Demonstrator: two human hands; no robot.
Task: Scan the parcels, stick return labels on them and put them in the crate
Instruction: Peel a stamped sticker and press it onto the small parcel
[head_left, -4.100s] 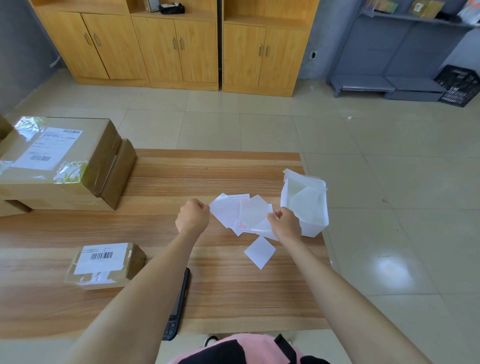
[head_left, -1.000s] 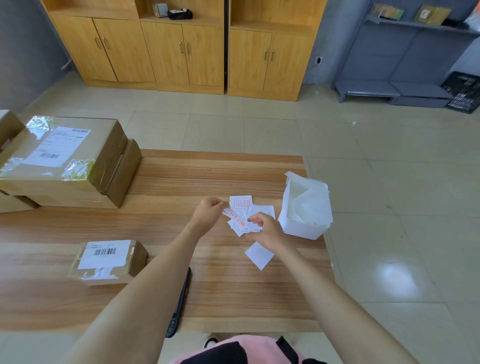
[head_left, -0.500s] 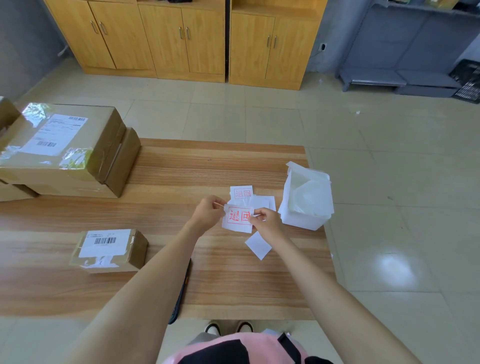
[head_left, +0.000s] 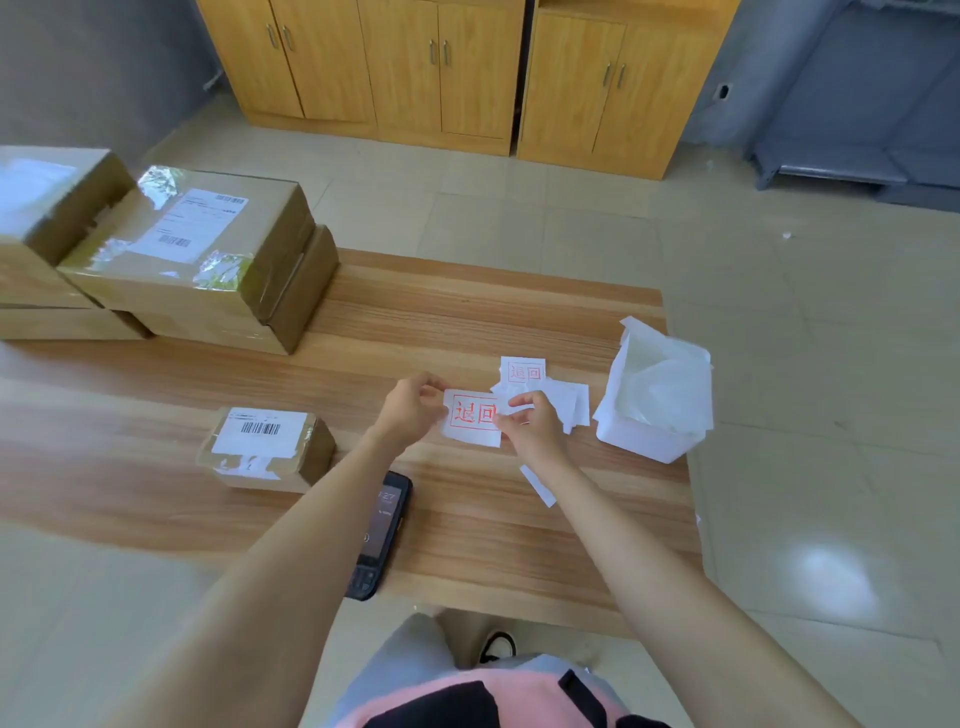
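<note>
A white return label (head_left: 470, 422) with red characters is held above the wooden table (head_left: 415, 322). My left hand (head_left: 410, 410) pinches its left edge and my right hand (head_left: 535, 423) pinches its right edge. Behind it lies a small heap of loose labels (head_left: 550, 389), one face up with red print. A small brown parcel (head_left: 266, 448) with a barcode sticker sits on the table to the left of my hands. The black handheld scanner (head_left: 382, 535) lies near the front edge, partly under my left forearm. No crate is in view.
Larger taped cardboard parcels (head_left: 202, 260) are stacked at the table's left. A white open box (head_left: 657, 395) with paper inside stands at the right edge. A blank white slip (head_left: 537, 486) lies under my right wrist. Wooden cabinets (head_left: 441, 67) line the far wall.
My hands gathered the loose labels, picked one out and turned it print side up. Both hands now hold it by its edges, a little nearer to me.
</note>
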